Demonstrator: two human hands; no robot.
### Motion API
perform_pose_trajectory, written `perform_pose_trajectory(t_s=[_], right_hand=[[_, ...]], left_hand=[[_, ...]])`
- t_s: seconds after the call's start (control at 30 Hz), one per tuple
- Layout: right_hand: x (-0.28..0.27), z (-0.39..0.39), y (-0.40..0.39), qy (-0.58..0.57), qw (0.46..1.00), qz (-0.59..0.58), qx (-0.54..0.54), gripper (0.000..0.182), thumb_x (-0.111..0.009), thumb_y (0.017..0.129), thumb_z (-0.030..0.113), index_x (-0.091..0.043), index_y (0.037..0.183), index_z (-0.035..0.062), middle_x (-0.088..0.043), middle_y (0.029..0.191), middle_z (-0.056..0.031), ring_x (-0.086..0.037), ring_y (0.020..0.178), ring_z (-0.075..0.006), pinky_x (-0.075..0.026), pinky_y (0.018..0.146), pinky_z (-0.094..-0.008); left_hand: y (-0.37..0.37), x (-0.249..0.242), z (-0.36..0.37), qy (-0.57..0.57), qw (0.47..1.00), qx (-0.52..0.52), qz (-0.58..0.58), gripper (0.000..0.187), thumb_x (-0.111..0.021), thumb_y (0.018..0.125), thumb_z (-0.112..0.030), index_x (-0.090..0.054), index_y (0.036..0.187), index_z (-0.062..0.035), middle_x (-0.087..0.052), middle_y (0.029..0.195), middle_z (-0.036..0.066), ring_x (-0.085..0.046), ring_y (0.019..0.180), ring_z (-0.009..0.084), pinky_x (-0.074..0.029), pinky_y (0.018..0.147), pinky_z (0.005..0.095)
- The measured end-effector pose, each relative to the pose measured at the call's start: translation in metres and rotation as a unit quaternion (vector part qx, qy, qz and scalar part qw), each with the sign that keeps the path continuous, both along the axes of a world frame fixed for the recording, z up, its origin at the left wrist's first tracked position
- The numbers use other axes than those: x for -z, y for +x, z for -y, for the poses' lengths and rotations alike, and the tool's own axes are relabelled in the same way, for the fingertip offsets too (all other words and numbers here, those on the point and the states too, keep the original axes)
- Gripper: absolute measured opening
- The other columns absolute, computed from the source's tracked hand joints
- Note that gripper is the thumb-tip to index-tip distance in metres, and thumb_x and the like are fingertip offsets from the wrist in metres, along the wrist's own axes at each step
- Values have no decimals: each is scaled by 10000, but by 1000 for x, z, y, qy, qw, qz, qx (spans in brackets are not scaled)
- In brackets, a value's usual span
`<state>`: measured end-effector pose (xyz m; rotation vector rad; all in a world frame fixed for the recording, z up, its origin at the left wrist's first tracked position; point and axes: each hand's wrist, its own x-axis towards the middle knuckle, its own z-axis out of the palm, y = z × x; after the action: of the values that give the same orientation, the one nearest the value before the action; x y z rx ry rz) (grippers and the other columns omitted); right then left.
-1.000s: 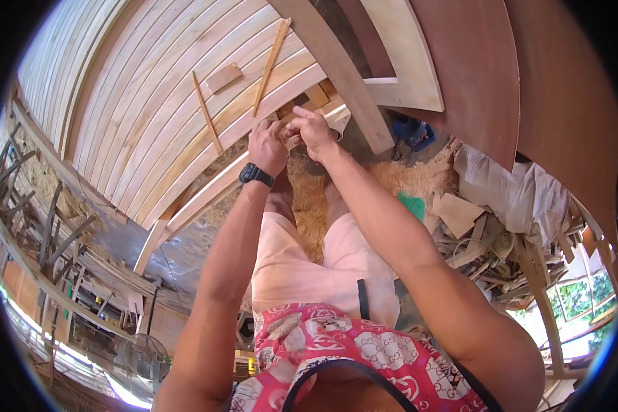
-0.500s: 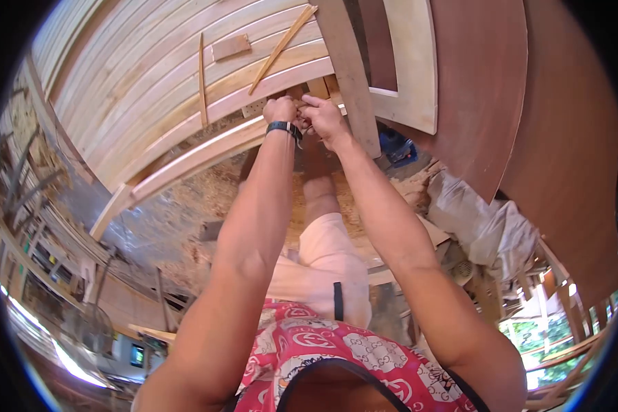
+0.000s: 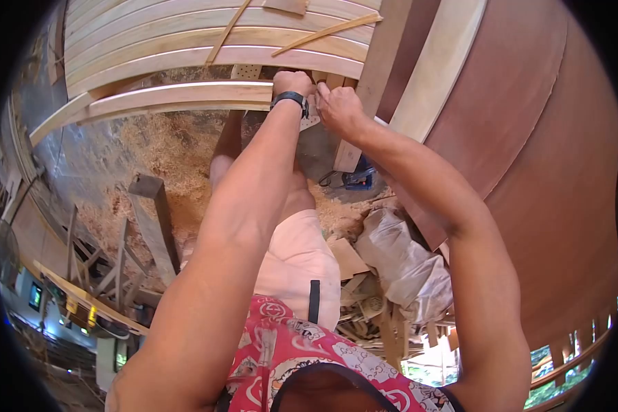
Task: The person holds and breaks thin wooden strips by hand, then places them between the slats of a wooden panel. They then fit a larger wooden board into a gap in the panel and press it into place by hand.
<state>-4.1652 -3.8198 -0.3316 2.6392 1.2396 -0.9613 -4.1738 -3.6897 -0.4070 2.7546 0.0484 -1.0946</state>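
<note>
My left hand (image 3: 293,83), with a dark band on its wrist, is closed at the right end of a light wooden rail (image 3: 185,94). Its fingers face away from me, so what they hold is hidden. Just to the right, my right hand (image 3: 340,110) has its fingers curled in a pinch close to the left hand. Whatever is between those fingertips is too small to make out. A pale perforated piece (image 3: 245,71) shows beyond the rail. Behind both hands lies a slatted wooden panel (image 3: 206,41).
Thin wood strips (image 3: 326,34) lie on the panel. To the right lean large brown sheets (image 3: 529,144). A blue object (image 3: 358,177) and a crumpled pale sack (image 3: 405,264) lie below them. Sawdust (image 3: 158,144) covers the floor, and a wooden post (image 3: 154,220) stands at left.
My hands were close together and now sit slightly apart. My right elbow has swung outward. The whole view has shifted and turned, with the panel now nearer the top.
</note>
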Motion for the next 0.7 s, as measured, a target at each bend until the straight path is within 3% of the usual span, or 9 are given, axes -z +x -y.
perform_pose_trajectory(t_s=[0.07,0.1,0.2,0.27,0.33,0.37,0.53,0.63,0.7], right_hand=[[7,-8,10,-126,991,-35,-20,223,-567,893,197,-639,1059,67,-697,885,-92,-709,812,-233,-548,649,-383],[11,-11,14,-127,991,-34,-28,223,-567,893,197,-639,1059,67,-697,885,-92,-709,812,-233,-548,649,-383],[21,-16,18,-149,981,-54,-114,172,-575,883,198,-665,964,76,-703,890,-109,-713,840,-235,-548,661,-380],[24,-17,22,-125,986,-43,-105,200,-584,883,236,-743,929,125,-725,918,-37,-718,865,-199,-554,619,-391],[17,-25,22,-112,986,-37,-117,206,-584,882,244,-743,936,125,-719,949,-41,-714,863,-198,-552,614,-397],[14,-27,22,-113,985,-33,-127,211,-585,882,251,-743,944,125,-714,981,-44,-711,862,-197,-550,609,-403],[7,-30,32,-140,975,-53,-165,221,-568,896,248,-723,974,111,-701,1010,-59,-701,878,-215,-550,679,-378],[9,-25,42,-130,973,-91,-165,242,-561,906,274,-712,993,107,-701,996,-62,-696,901,-234,-546,737,-364],[10,-22,43,-144,976,-86,-136,260,-561,910,309,-716,971,109,-704,978,-67,-695,905,-247,-547,750,-388]], left_hand=[[9,-14,2,-32,996,-38,-78,303,-551,871,-264,-762,1005,-93,-724,1031,155,-702,1012,259,-542,854,379],[7,-6,3,-33,995,-46,-77,303,-551,871,-264,-762,1005,-93,-724,1031,155,-702,1012,259,-542,854,379],[-8,38,8,-139,936,-315,-68,388,-460,927,-279,-735,986,-11,-686,1092,225,-654,1099,311,-495,959,389],[-2,33,4,-129,962,-225,-80,376,-486,909,-258,-709,1026,22,-672,1118,246,-650,1101,330,-495,953,399],[-12,42,13,-184,859,-476,-48,314,-543,878,-211,-711,999,26,-679,1092,255,-652,1088,351,-500,936,410],[-9,40,10,-167,915,-364,-40,268,-550,868,-166,-725,959,15,-690,1061,246,-664,1059,350,-507,920,410],[-4,22,6,-150,943,-297,-23,251,-545,881,-173,-738,879,-12,-717,994,204,-692,1007,294,-525,880,382],[3,0,2,-128,963,-233,-48,250,-546,883,-171,-735,883,-7,-715,1002,205,-691,1007,295,-530,867,378],[-1,23,5,-155,961,-221,-51,238,-566,855,-141,-723,920,25,-698,1024,249,-680,1019,350,-532,864,413]])
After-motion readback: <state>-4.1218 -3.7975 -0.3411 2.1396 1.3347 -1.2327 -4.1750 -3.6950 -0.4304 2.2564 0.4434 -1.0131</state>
